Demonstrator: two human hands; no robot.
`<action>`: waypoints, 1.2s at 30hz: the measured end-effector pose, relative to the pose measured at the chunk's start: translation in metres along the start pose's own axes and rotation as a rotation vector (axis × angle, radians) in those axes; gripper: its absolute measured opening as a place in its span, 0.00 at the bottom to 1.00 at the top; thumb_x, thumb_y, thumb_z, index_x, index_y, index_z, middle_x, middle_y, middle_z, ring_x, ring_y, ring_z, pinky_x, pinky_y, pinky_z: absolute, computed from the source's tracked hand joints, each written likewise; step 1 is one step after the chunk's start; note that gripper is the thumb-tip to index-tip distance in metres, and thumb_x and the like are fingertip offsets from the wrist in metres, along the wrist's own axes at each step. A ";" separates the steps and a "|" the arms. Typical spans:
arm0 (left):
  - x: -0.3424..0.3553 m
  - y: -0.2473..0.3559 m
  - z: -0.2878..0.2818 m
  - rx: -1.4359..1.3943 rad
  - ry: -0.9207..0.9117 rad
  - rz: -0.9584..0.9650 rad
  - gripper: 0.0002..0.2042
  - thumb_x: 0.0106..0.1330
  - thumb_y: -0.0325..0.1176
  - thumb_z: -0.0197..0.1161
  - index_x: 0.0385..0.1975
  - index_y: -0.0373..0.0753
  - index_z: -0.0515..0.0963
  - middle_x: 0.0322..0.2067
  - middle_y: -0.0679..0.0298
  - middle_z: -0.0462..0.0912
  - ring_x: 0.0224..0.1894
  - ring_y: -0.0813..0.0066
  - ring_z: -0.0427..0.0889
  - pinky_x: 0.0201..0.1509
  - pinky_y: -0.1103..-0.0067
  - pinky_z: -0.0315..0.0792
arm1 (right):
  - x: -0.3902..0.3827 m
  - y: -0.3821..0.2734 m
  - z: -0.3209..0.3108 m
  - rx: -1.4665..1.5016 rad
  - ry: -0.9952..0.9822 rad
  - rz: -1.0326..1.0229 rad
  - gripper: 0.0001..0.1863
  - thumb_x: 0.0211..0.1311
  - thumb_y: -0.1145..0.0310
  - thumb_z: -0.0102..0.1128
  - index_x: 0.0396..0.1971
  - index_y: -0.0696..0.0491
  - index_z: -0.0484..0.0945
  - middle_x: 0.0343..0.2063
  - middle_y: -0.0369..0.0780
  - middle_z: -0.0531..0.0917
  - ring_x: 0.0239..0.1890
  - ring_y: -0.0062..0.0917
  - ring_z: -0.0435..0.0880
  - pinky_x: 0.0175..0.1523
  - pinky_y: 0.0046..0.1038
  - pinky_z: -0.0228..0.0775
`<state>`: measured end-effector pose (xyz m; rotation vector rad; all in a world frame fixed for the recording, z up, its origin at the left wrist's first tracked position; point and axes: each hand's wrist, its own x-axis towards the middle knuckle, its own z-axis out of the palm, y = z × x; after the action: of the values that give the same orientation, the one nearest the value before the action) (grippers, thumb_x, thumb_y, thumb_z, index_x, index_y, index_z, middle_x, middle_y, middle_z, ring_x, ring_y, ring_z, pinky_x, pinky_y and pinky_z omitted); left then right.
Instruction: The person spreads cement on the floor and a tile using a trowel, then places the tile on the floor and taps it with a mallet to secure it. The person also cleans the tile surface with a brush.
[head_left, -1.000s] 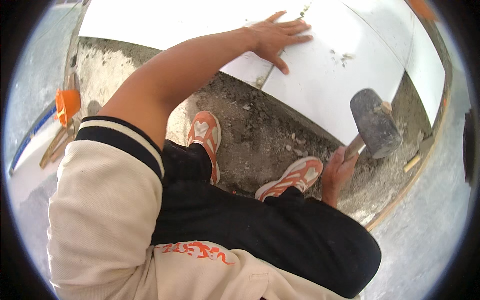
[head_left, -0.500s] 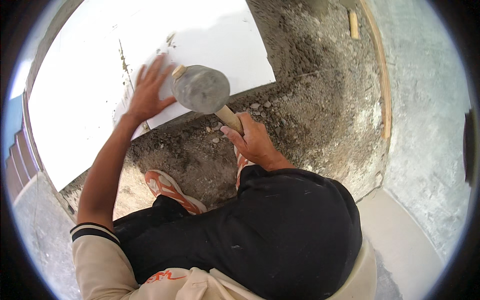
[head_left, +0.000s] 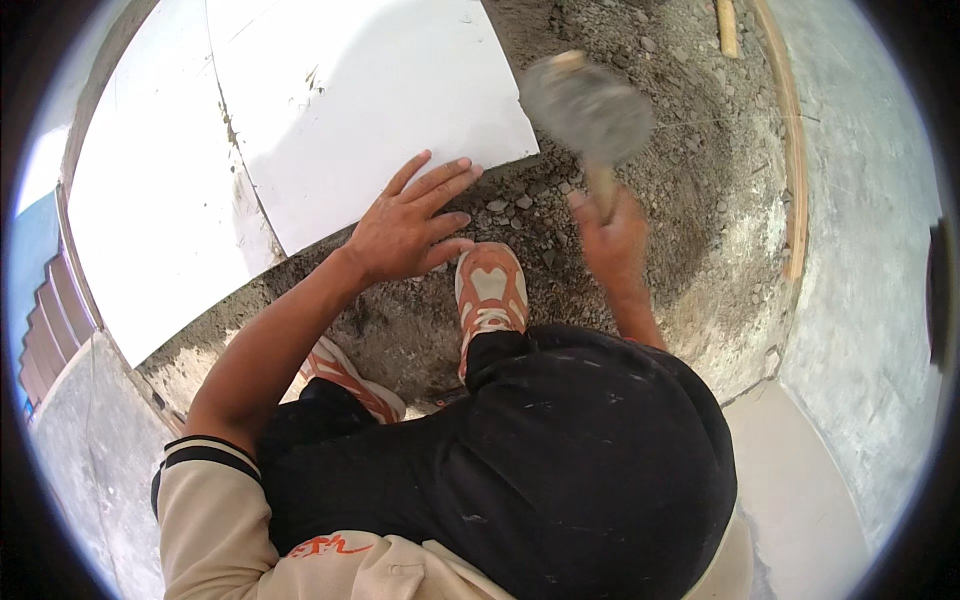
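Two large white tiles lie side by side on the left: one tile (head_left: 140, 190) at the far left, the other tile (head_left: 400, 90) nearer the middle, with mortar smears along the seam between them. My left hand (head_left: 405, 228) is at the near edge of the middle tile, fingers spread and holding nothing. In my right hand (head_left: 612, 235) is the wooden handle of a mallet with a big grey head (head_left: 590, 110). The mallet is raised over the gravelly ground to the right of the tile, its head blurred by motion.
Rough soil with loose stones (head_left: 515, 205) borders the tiles. A short wooden piece (head_left: 728, 28) lies at the far right, by a long wooden strip (head_left: 796, 200) along the grey wall (head_left: 860, 220). My orange-and-white shoes (head_left: 490, 285) stand near the tile's edge.
My right hand has swung the mallet rightward, away from above the tile. My left hand has slid right, from beside the seam to the tile's near edge. The view has shifted slightly.
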<state>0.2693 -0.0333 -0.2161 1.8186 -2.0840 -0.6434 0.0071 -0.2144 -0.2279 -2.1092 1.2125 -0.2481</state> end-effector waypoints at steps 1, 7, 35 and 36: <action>-0.003 -0.001 0.002 -0.028 0.053 0.021 0.15 0.66 0.50 0.74 0.39 0.46 0.88 0.71 0.61 0.74 0.79 0.61 0.64 0.87 0.51 0.48 | 0.020 0.013 -0.002 0.011 0.143 -0.119 0.26 0.71 0.48 0.71 0.50 0.58 0.80 0.28 0.47 0.84 0.32 0.46 0.86 0.42 0.45 0.78; -0.010 -0.003 0.010 -0.080 0.098 0.092 0.14 0.62 0.46 0.78 0.37 0.45 0.85 0.66 0.61 0.78 0.74 0.62 0.71 0.85 0.51 0.55 | 0.085 0.026 -0.031 0.125 0.053 -0.058 0.25 0.72 0.46 0.70 0.46 0.57 0.83 0.29 0.44 0.84 0.32 0.38 0.84 0.40 0.40 0.74; -0.032 -0.094 -0.019 0.231 0.359 -0.536 0.34 0.74 0.54 0.68 0.77 0.53 0.68 0.81 0.54 0.56 0.83 0.50 0.54 0.85 0.53 0.50 | 0.034 -0.016 -0.014 0.249 0.027 0.073 0.21 0.81 0.52 0.58 0.46 0.58 0.79 0.28 0.36 0.78 0.30 0.23 0.74 0.36 0.32 0.70; -0.030 -0.101 -0.021 0.250 0.357 -0.566 0.36 0.73 0.56 0.68 0.78 0.52 0.67 0.81 0.54 0.56 0.83 0.50 0.53 0.86 0.53 0.50 | 0.028 -0.017 -0.004 0.281 -0.011 0.065 0.21 0.81 0.52 0.57 0.47 0.58 0.79 0.28 0.37 0.78 0.30 0.24 0.74 0.37 0.32 0.70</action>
<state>0.3705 -0.0163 -0.2480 2.4778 -1.4698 -0.1508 0.0319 -0.2337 -0.2186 -1.8247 1.1641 -0.3557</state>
